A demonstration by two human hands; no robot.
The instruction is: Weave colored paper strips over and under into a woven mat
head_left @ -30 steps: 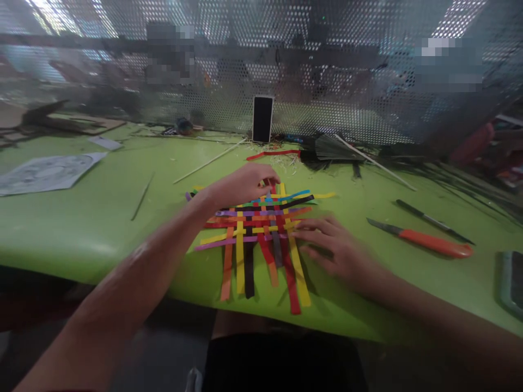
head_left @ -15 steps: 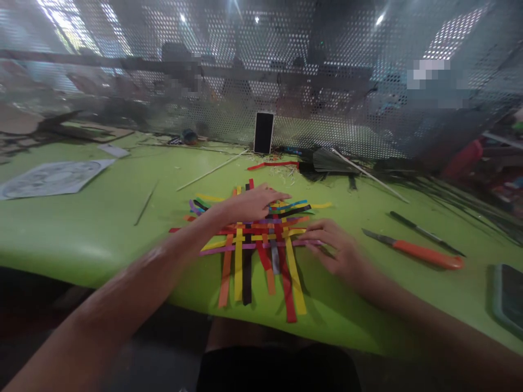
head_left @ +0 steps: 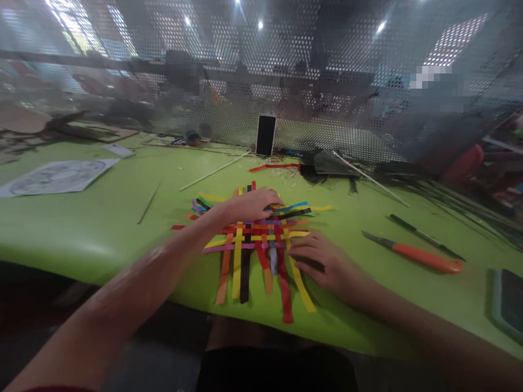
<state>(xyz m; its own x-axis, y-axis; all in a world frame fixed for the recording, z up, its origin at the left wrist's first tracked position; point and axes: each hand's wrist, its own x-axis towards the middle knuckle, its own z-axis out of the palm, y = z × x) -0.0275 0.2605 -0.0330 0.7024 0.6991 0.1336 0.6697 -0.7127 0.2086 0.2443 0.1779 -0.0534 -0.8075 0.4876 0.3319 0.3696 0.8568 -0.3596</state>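
Observation:
A loose weave of coloured strips (head_left: 245,272), in yellow, red, black, orange, grey, blue and purple, lies on the green table in the head view. My left hand (head_left: 258,203) rests flat over its far part, fingers pointing right, with my forearm across its left side. At the near right of the weave is my right hand (head_left: 321,258). Its fingers are stretched out and its thumb is apart, with fingertips touching the yellow lengthwise strip (head_left: 300,283). The right end of the pink crosswise strip (head_left: 245,246) is hidden by these fingers.
Right of my hands lie an orange-handled knife (head_left: 427,257) and a dark slim tool (head_left: 425,235). A phone (head_left: 509,302) sits at the right edge. Another phone (head_left: 265,135) stands upright by the perforated metal screen (head_left: 229,109). A printed sheet (head_left: 57,176) lies at left.
My right hand has moved left over the pink strip's end, and the near end of the yellow strip has swung right. The left fingers have drawn back slightly and curved.

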